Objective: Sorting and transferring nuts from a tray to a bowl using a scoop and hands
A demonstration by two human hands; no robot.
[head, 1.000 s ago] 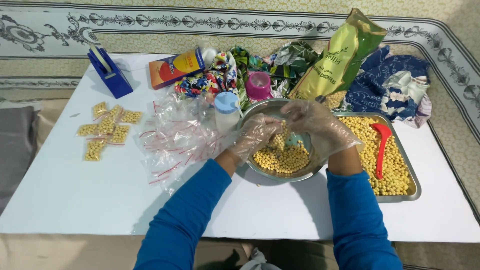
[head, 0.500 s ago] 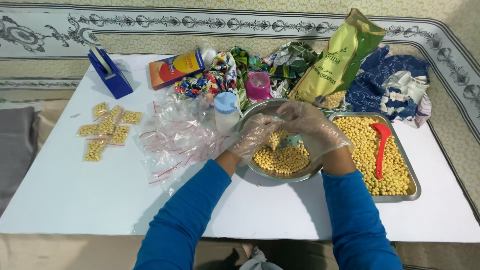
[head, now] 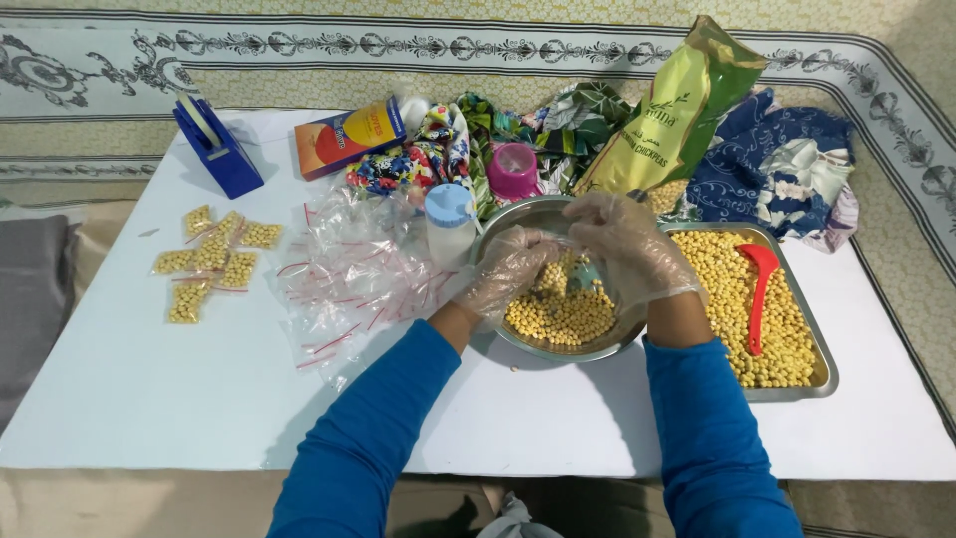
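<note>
Both hands wear clear plastic gloves and meet over a round steel bowl [head: 518,221] of chickpeas [head: 558,315]. My left hand [head: 510,267] pinches one side of a small clear bag [head: 570,267] partly filled with chickpeas. My right hand [head: 632,249] grips the bag's other side, just above the bowl. A small teal scoop [head: 586,274] shows in the bowl under the right hand. Right of the bowl, a steel tray [head: 823,371] holds more chickpeas and a red spoon [head: 761,289].
A heap of empty zip bags [head: 349,274] lies left of the bowl, with filled bags [head: 212,257] further left. Behind stand a blue tape dispenser [head: 216,146], an orange box [head: 351,134], a blue-lidded bottle [head: 450,223], a pink cup [head: 514,170], a green chickpea pouch [head: 677,110] and patterned cloths [head: 787,164].
My hands stayed over the bowl. The right hand shifted slightly up and back along the bag top while the left kept its pinch.
</note>
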